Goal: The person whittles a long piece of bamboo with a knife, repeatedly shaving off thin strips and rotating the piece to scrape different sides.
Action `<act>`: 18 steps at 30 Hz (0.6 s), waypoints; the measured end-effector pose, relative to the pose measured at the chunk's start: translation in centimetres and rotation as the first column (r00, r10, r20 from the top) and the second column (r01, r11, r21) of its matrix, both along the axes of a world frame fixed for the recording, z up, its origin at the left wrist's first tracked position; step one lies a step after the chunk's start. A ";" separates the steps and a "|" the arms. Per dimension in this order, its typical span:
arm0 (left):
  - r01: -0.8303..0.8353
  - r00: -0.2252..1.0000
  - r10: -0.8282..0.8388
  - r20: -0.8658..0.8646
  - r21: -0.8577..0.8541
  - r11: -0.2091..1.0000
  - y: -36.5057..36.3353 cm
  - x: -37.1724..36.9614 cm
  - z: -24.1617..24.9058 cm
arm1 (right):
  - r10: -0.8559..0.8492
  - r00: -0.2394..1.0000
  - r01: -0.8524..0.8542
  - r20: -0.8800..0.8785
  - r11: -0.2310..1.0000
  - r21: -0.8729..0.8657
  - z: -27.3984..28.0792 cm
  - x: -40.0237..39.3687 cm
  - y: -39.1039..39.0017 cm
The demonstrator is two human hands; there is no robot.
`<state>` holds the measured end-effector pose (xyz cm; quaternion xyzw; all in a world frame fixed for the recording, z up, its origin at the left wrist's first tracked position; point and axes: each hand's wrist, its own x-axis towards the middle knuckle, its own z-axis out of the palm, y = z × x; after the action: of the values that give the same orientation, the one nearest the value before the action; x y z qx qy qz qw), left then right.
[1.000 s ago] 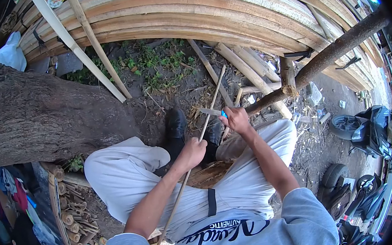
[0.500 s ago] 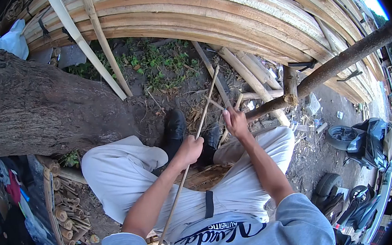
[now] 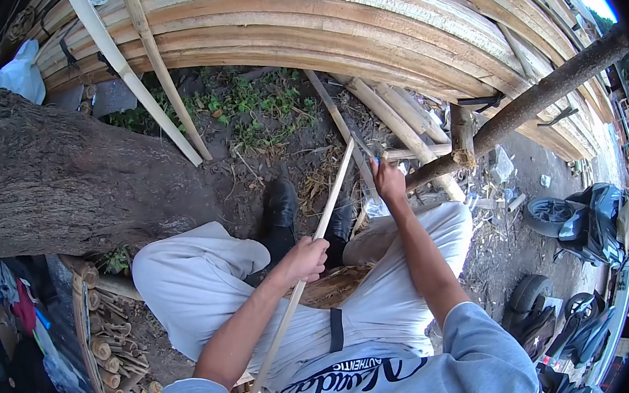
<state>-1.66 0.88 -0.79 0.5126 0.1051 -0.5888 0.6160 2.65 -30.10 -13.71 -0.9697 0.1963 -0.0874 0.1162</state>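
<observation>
A long pale bamboo strip [image 3: 335, 189] runs slantwise from beside my shirt up past my knees. My left hand [image 3: 303, 261] is closed around it near mid-length, over my lap. My right hand [image 3: 389, 180] is closed on the handle of a knife [image 3: 363, 146], near my right knee. Its thin blade points up and left, close to the strip's far tip. A small bit of blue shows by the right thumb.
A thick tree trunk [image 3: 62, 168] lies to the left, with stacked bamboo pieces [image 3: 107, 360] below it. Long planks [image 3: 252, 24] arch across the top. A wooden pole [image 3: 540, 106] slants in from the right, above a parked motorcycle [image 3: 589, 219].
The strip has slid back toward me, its far tip lower, and its broader, paler side now shows. The knife blade has shifted to the strip's tip, and my right hand has moved slightly right.
</observation>
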 end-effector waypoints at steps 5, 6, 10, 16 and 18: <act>-0.025 0.999 0.023 -0.033 -0.059 0.998 -0.7 1.3 -0.6 | -0.217 0.939 0.120 0.268 0.935 0.334 0.3 0.3 3.2; -0.018 1.000 0.019 0.018 -0.033 0.999 -1.0 1.3 -0.7 | -0.353 0.896 0.144 0.270 0.806 0.575 0.4 -0.1 3.9; -0.006 0.996 0.002 0.093 0.043 0.999 -1.3 1.4 -0.1 | -0.272 0.903 0.278 -0.334 -0.223 0.934 8.3 -3.4 10.5; 0.021 0.998 -0.023 0.050 0.032 0.999 -1.7 0.7 -0.6 | -0.275 0.927 0.209 -0.255 -0.186 0.960 10.8 -4.7 14.6; 0.017 1.000 -0.017 0.003 -0.009 1.000 -1.9 0.6 -0.4 | -0.295 0.921 0.197 -0.254 -0.210 0.958 10.9 -4.5 14.6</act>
<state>-1.04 -0.99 -1.24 0.5115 0.0972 -0.5940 0.6133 -1.86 -15.50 -2.83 -0.4797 0.3753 0.0385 0.7922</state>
